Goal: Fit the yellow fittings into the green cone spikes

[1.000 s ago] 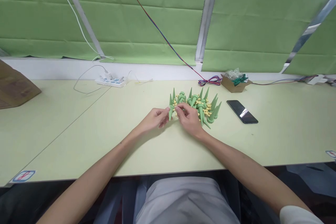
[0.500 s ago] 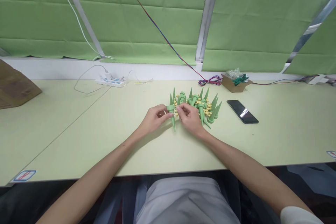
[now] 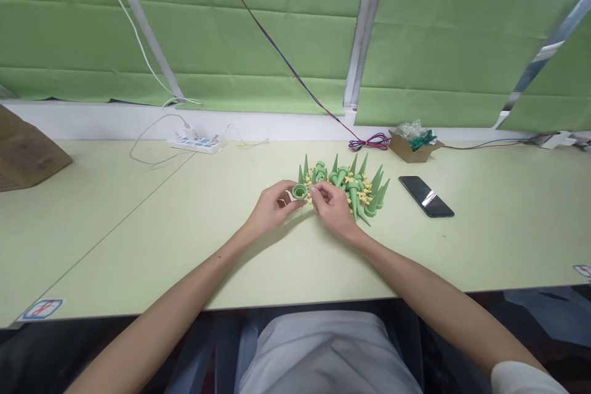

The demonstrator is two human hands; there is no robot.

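Observation:
My left hand [image 3: 273, 206] grips a green plant watering spike [image 3: 300, 191] between thumb and fingers, its round open end facing me. Just right of that rim, my right hand [image 3: 333, 206] is closed in a pinch; whatever its fingertips hold is too small to make out. Behind and beside my right hand spreads a pile of green cone-shaped watering spikes [image 3: 354, 194], some standing on their caps and others lying down. Small yellow valve-like pieces [image 3: 366, 198] are scattered among them.
Right of the pile lies a black phone [image 3: 425, 196]. Behind it stands a small cardboard box [image 3: 410, 151] with plastic wrap and green bits, beside a coiled red-blue cable [image 3: 370, 142]. A white power strip [image 3: 196, 143] is at the back left, a brown paper bag [image 3: 30, 151] at the far left.
The spike in my left hand has turned from pointing its tip down toward me to showing its open end. My right hand has barely moved.

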